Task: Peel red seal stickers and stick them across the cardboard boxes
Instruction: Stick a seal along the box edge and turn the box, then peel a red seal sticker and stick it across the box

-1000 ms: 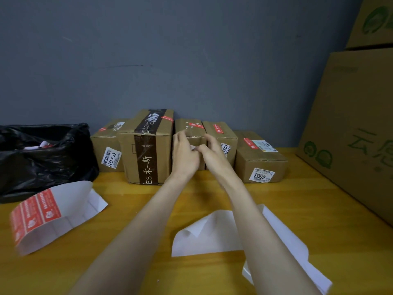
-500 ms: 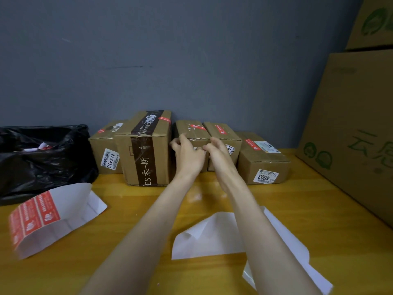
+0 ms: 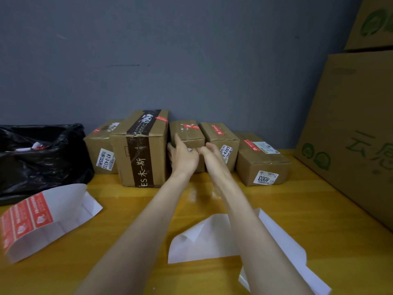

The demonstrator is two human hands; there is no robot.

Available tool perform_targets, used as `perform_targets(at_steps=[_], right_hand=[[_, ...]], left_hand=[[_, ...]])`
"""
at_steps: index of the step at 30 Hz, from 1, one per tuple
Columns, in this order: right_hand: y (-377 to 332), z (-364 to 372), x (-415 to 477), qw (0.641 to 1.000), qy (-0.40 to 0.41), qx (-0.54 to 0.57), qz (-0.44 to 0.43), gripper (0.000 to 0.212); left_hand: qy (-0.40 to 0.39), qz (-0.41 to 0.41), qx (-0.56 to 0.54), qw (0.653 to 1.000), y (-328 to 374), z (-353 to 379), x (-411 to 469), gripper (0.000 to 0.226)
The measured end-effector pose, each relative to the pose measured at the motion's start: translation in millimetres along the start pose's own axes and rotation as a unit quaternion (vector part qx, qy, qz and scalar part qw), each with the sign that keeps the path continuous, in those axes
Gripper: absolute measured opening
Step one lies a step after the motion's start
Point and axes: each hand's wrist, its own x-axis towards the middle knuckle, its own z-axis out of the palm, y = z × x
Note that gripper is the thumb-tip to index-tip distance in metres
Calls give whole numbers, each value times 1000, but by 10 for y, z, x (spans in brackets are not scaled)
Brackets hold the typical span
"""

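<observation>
**Sticker smoothed over the middle box's front edge**

Stickers first: the red sticker (image 3: 191, 126) lay on top of the middle box (image 3: 187, 136). It slanted across the lid toward the front edge and was slightly creased, with pale scuffs beside it. A second earlier both our hands had been up near that lid. Since then they had dropped onto the box's front face. We judged that the seal was already on and was being pressed over the edge, so this box was nearly finished.

Our left hand (image 3: 184, 156) lay against the front face with its index finger (image 3: 177, 138) straight and reaching the top edge, and it gripped nothing we could see. Our right hand (image 3: 210, 153) sat just beside it, fingers curled toward the left thumb. We could not tell whether it pinched anything.

The tall box (image 3: 140, 150) and the other boxes in the row each showed a red seal on top. The sticker sheet (image 3: 27, 216) lay on the table (image 3: 297, 209) to the left, with red seals still on it, near the black bin bag (image 3: 42, 158). Blank backing paper (image 3: 204, 239) lay under our forearms, and big cartons (image 3: 357, 135) stood to the right.
</observation>
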Motion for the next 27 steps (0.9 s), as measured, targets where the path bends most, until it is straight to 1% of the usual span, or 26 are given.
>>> perform_targets(at_steps=[2,5,6,8,9,10,13,16,17,20,22,25,27], right_hand=[[-22,-19,13,1000,20,-3,-9,46],[-65,-19,42,998,56,-16,-19,19],[-99,-8,25,997,71,-23,-17,22],[-150,-6,23,995,94,-35,-6,34],[-185,-10,17,994,100,-37,-2,42],[-234,-17,-7,995,96,-42,6,45],[-363,-44,-82,995,73,-66,13,34],[-449,-72,-161,989,56,-140,13,20],[-466,-83,-179,986,47,-157,15,19],[-531,-124,-238,976,1,-218,22,32],[-584,-157,-288,970,-26,-241,14,34],[-660,-242,-353,971,-36,-235,-9,31],[-699,-318,-381,973,-28,-226,-33,31]], left_hand=[[19,6,-17,1000,6,-14,-14,63],[32,17,3,999,40,-42,-57,56],[33,17,14,999,56,-50,-78,57],[37,15,45,998,80,-68,-141,61],[39,18,63,997,84,-78,-182,65],[41,22,79,996,81,-90,-221,69],[37,41,102,993,39,-115,-340,87],[49,52,118,990,-21,-124,-444,98],[59,53,124,989,-42,-126,-472,98],[93,60,127,986,-99,-142,-535,94],[109,69,115,985,-114,-162,-570,90],[112,80,94,986,-111,-248,-603,82],[92,93,81,988,-127,-353,-610,79]])
